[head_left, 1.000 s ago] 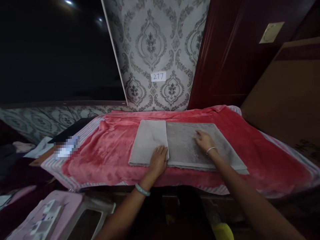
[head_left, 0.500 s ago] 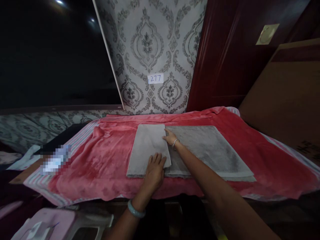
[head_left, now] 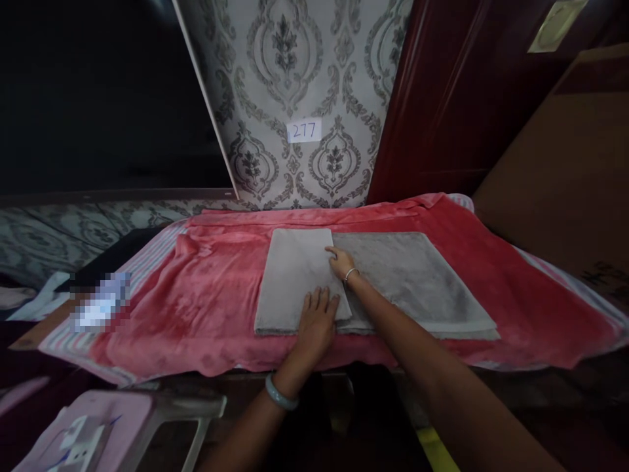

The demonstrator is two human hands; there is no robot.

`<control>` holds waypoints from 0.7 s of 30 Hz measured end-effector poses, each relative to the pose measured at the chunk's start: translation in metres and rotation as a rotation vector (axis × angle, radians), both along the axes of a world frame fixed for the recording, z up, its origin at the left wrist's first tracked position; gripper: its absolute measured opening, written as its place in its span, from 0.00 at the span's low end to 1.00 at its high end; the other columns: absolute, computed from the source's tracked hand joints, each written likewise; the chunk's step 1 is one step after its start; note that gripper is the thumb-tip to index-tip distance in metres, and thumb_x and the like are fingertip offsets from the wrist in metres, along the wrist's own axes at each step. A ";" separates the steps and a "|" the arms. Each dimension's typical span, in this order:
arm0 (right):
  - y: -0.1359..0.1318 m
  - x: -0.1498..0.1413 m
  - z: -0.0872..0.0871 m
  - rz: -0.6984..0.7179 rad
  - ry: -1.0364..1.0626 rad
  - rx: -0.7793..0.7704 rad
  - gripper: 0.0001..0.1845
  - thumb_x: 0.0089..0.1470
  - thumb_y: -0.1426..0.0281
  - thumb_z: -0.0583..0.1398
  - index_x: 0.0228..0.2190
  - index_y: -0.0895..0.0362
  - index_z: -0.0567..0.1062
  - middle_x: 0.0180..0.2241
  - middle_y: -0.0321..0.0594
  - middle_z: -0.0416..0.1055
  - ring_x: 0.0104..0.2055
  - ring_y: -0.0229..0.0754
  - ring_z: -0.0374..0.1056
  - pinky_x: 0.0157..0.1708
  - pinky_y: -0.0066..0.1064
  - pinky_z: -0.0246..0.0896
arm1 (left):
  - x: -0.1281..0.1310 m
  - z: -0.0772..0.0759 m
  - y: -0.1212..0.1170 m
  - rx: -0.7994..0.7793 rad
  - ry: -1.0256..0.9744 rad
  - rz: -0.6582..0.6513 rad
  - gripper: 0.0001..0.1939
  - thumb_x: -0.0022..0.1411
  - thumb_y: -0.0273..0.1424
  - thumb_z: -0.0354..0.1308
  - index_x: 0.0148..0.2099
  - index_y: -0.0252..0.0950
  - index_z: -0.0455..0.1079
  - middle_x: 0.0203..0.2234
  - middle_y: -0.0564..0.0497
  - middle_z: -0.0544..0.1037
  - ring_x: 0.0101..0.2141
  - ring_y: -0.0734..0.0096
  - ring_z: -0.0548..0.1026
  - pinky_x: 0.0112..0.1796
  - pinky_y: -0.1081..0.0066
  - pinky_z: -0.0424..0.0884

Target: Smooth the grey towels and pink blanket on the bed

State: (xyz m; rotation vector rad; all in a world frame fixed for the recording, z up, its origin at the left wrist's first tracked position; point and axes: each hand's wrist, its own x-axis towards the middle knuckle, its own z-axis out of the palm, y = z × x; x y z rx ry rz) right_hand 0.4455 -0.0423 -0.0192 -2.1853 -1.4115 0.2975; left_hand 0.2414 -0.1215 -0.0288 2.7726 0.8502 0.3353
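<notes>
Damask-patterned wallpaper (head_left: 285, 85) with a paper label (head_left: 304, 130) reading 277 stands behind a red blanket (head_left: 211, 288) in the head view, and on the blanket's middle lies a grey cloth (head_left: 407, 262), its left part folded over as a paler flap (head_left: 295, 269). Near the flap's closer right corner, the left hand (head_left: 317, 321) rests flat, fingers slightly spread, gripping nothing; the right hand (head_left: 340, 263), half curled with index finger extended, touches the flap's right edge farther back, though whether it pinches the fabric cannot be told.
</notes>
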 end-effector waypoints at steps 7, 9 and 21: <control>0.006 0.000 0.024 0.032 -0.147 -0.020 0.32 0.62 0.68 0.56 0.65 0.61 0.66 0.65 0.56 0.62 0.65 0.58 0.61 0.65 0.48 0.57 | -0.033 0.032 0.050 -0.230 -0.218 -0.122 0.23 0.71 0.33 0.47 0.64 0.39 0.70 0.64 0.42 0.70 0.64 0.61 0.67 0.64 0.54 0.62; 0.010 -0.008 0.032 0.086 -0.248 0.031 0.35 0.65 0.62 0.55 0.69 0.59 0.60 0.71 0.55 0.51 0.71 0.60 0.50 0.68 0.52 0.50 | -0.040 0.039 0.064 -0.076 -0.211 0.040 0.24 0.71 0.33 0.48 0.66 0.38 0.68 0.66 0.40 0.68 0.67 0.56 0.63 0.66 0.49 0.57; 0.011 -0.028 -0.002 0.397 -0.459 -0.138 0.34 0.69 0.52 0.49 0.71 0.48 0.54 0.73 0.43 0.43 0.74 0.57 0.40 0.68 0.59 0.42 | -0.046 0.005 0.056 0.090 0.042 0.115 0.32 0.69 0.46 0.53 0.72 0.43 0.59 0.71 0.39 0.56 0.71 0.39 0.49 0.66 0.32 0.43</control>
